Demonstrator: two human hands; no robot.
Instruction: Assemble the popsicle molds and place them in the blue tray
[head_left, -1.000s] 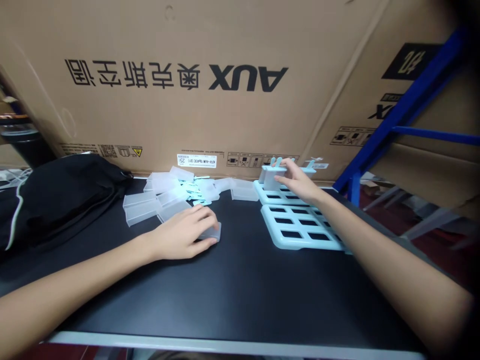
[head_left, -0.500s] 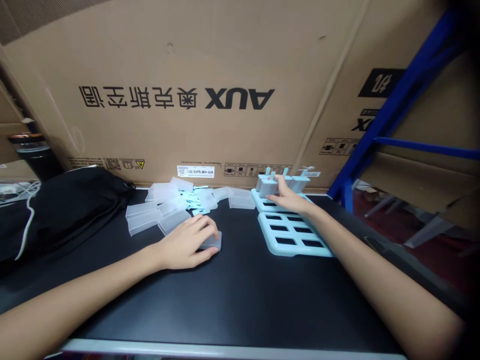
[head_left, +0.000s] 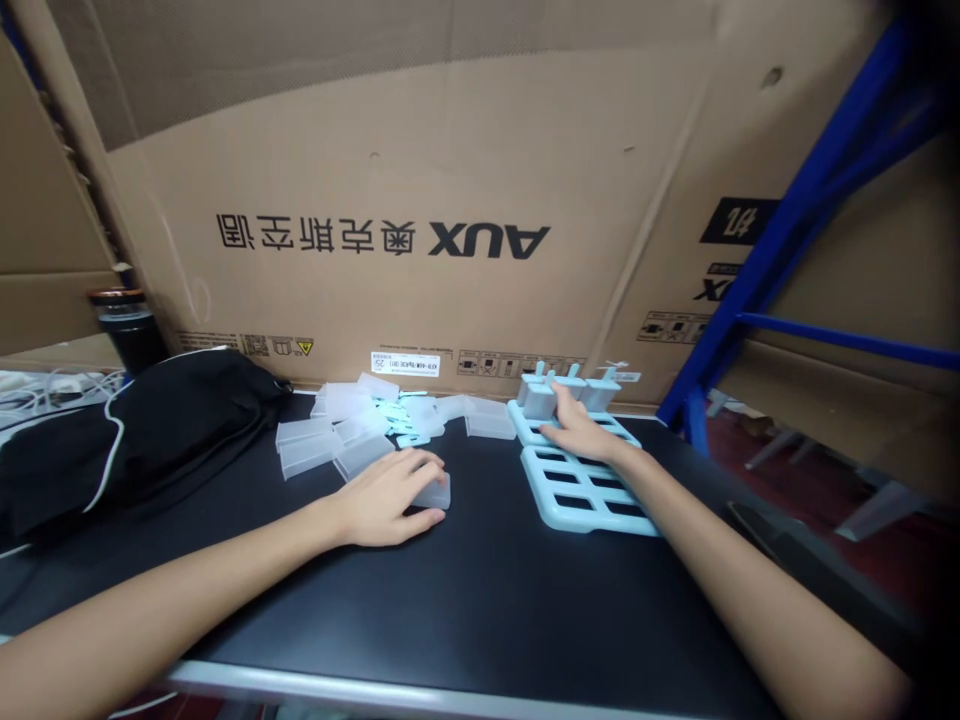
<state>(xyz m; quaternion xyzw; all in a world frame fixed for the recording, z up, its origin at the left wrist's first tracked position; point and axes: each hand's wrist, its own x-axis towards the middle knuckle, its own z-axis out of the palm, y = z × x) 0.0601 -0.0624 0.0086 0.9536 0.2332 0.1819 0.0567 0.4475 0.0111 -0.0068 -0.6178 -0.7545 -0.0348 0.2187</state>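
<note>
My left hand (head_left: 386,500) curls over a translucent popsicle mold (head_left: 436,492) lying on the black table, its thumb along the near side. Farther right, my right hand (head_left: 583,434) grips a popsicle mold (head_left: 538,402) with a light-blue stick lid, standing in the back of a light-blue rack (head_left: 574,520). Other lidded molds (head_left: 600,392) stand beside it in the rack's rear slots. My right hand and wrist cover part of the rack. Beyond my left hand lies a pile of translucent molds (head_left: 307,455) with light-blue sticks (head_left: 405,415) among them.
A large cardboard box (head_left: 480,310) closes off the table's back. On the left lie a black cloth bag (head_left: 187,420) and a dark bottle (head_left: 131,330). A blue metal frame (head_left: 787,240) rises at the right. The table's metal edge (head_left: 420,695) runs along the front.
The view has tilted up slightly and shifted left, so things appear lower and a little to the right. Both hands stay at the same molds.
</note>
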